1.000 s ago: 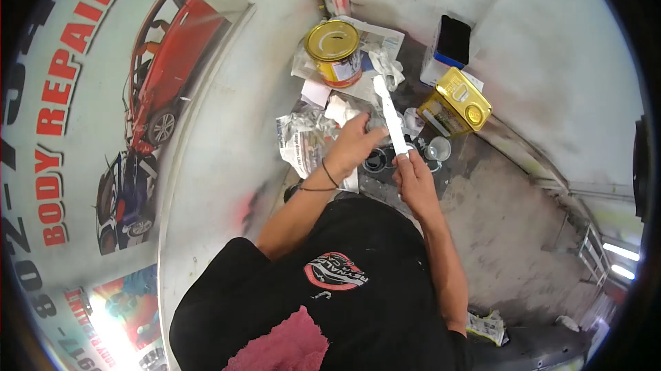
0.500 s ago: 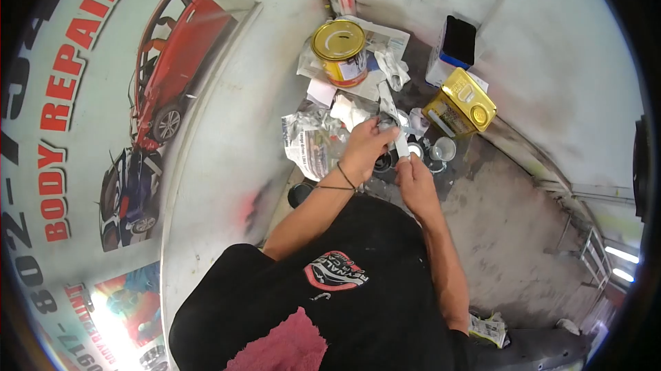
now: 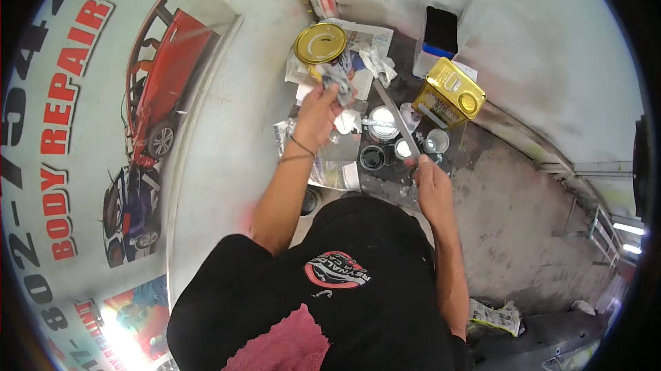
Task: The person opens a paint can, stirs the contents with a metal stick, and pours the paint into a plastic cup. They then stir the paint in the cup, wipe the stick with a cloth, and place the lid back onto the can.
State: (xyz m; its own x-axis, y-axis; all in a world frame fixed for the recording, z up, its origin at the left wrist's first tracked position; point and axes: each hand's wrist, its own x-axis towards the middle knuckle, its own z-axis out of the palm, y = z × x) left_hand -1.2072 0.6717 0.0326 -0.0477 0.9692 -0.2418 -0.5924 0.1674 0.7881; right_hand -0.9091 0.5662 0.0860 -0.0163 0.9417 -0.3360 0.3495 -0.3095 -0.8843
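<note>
My left hand (image 3: 318,115) is closed around a crumpled, grey-stained rag (image 3: 337,84), held up near the round can with a gold lid (image 3: 320,43). In my right hand (image 3: 434,181) is the lower end of a long, flat metal mixing stick (image 3: 395,116), which slants up and away to the left. Beneath the stick stand an open tub of white paint (image 3: 383,124) and a smaller cup with white in it (image 3: 403,149). A clear plastic cup (image 3: 436,141) is just beyond my right fingers. A dark round container (image 3: 372,158) sits between my hands.
A rectangular gold tin (image 3: 454,90) stands at the right of the dark work surface, with a blue-and-white box (image 3: 436,40) behind it. Newspaper (image 3: 375,35) and crumpled white paper (image 3: 378,66) lie at the back. A wall runs close on the left.
My left hand has moved up and left with the rag, away from the stick. My right hand has shifted slightly right and down, and the stick is now bare along its length.
</note>
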